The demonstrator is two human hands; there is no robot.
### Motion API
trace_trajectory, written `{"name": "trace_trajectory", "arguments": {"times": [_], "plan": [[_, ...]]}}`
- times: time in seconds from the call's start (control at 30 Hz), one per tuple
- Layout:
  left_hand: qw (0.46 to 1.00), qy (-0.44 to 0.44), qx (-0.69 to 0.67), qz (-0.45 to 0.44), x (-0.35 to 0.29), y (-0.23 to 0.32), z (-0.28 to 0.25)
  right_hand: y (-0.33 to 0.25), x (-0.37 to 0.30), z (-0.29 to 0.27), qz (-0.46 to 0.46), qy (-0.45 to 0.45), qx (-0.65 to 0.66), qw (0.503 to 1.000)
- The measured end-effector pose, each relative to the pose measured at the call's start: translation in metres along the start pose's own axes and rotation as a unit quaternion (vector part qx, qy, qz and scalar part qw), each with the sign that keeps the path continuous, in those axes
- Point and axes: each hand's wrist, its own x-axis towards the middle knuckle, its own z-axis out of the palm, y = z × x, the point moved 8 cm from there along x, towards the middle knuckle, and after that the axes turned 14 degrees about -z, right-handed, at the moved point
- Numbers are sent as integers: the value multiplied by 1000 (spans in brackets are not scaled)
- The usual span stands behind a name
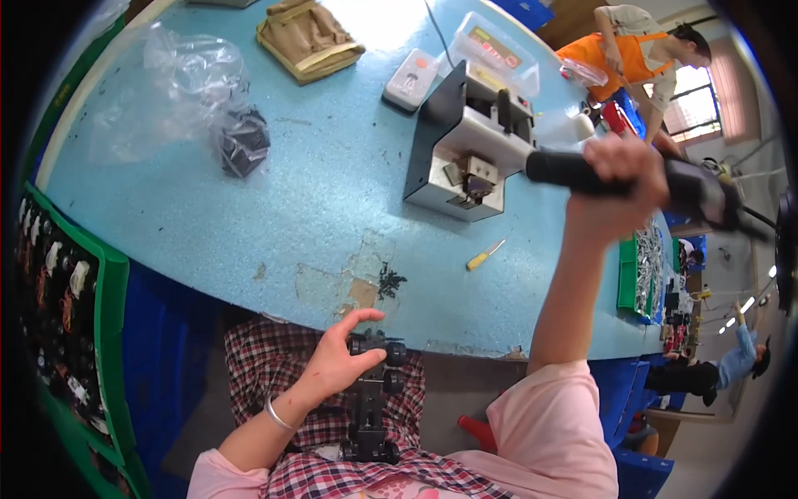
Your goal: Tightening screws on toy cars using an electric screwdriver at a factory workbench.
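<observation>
A black toy-car chassis (370, 412) with small wheels lies lengthwise over my checked apron, below the table's near edge. My left hand (332, 362) curls round its far end, the thumb against a wheel and the index finger stretched past it. Up at the right, above the table, my right hand (619, 183) is wrapped round a black electric screwdriver (553, 170), smeared by motion. Its front end points left, close to a grey and black box-shaped machine (465, 145). The screwdriver's tip is not distinct.
Small black pieces (389, 281) and a yellow-handled tool (485, 255) lie on the blue table (324, 191). Farther off are a plastic bag (195, 91), a brown paper bag (309, 41) and a clear box (499, 54). Green crates (112, 274) stand left; a co-worker (619, 54) is far right.
</observation>
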Motion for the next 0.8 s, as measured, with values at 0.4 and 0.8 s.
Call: {"name": "trace_trajectory", "arguments": {"times": [0.4,0.8], "plan": [[998,11,38,43,-3,-1,0,69,-136,20,187,130,-55,972],[999,-20,16,-21,-2,-6,3,71,-136,18,170,135,-48,975]]}}
